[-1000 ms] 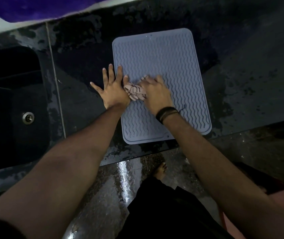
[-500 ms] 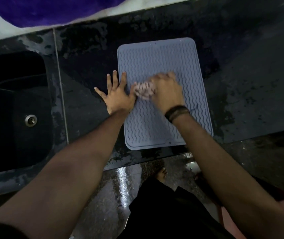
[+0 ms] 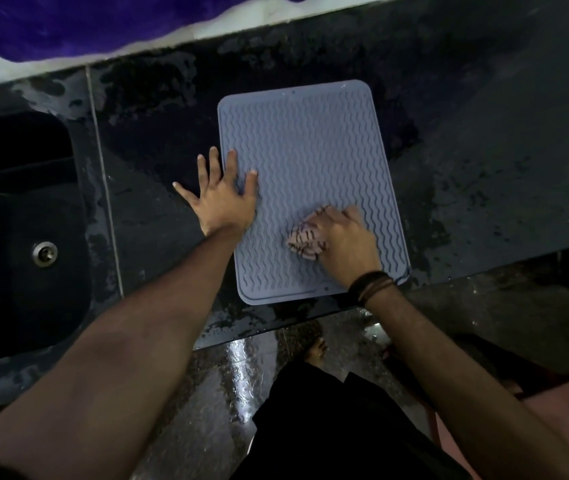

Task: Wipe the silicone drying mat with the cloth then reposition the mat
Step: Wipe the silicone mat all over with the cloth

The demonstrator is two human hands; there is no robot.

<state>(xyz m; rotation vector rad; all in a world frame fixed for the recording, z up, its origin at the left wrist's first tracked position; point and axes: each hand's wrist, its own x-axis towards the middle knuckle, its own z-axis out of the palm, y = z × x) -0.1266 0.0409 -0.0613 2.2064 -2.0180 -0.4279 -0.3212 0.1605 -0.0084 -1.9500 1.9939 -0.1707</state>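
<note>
Both of your hands are on the silicone drying mat (image 3: 310,161), which lies flat on the dark, wet countertop (image 3: 484,168) in the middle of the frame, its near short edge close to the counter's front edge. Your left hand (image 3: 222,197) is spread wide with straight fingers, palm down over the mat's left edge: the index finger and thumb press on the ribbed surface, while the other fingers reach out onto the counter just beside it. Your right hand (image 3: 343,237) sits on the lower right part of the mat, fingers curled over a bunched cloth (image 3: 305,242), pale pink with dark stripes, pressing it down on the wavy ridges. The cloth pokes out from under your palm toward the left, near the mat's lower centre. A dark band (image 3: 371,284) circles your right wrist, which crosses the mat's near edge.

At the left of the frame a black sink (image 3: 16,271) is sunk into the counter, its metal drain (image 3: 45,253) visible in the basin, well apart from the mat. Along the top edge runs a white ledge (image 3: 207,29) with purple fabric (image 3: 68,22) above it. At the bottom of the frame you can see the shiny wet floor (image 3: 238,368) and a bare foot (image 3: 316,351) below the counter's edge.
</note>
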